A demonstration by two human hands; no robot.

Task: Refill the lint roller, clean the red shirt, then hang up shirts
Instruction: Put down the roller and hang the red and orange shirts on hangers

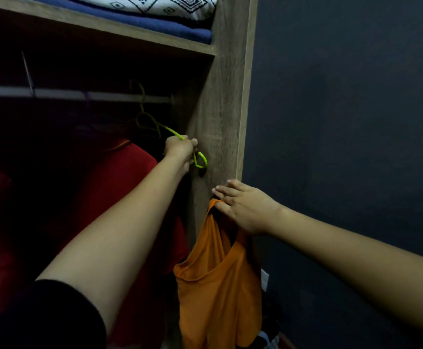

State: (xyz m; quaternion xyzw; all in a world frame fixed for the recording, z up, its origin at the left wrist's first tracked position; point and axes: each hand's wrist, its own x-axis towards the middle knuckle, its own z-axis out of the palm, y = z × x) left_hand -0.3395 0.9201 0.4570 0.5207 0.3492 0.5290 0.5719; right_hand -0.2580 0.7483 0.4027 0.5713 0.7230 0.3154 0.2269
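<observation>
Item: green wire hanger [172, 132]. Thin, light, springy. Its hook seemed to sit on the rail [79, 94], with one end drawn toward the wardrobe's right side panel [220, 117]. My left hand [180, 149] was clenched round its corner bend.

Item: orange shirt [218, 293]. Soft, limp, probably slippery. It hung from my right hand [243, 207], pinched at one shoulder strap by the panel's front edge, the other fingers outstretched. Best hold, I judged: both straps, spread open.

Item: red shirt [119, 197]. Hanging inside, left of the panel.
</observation>
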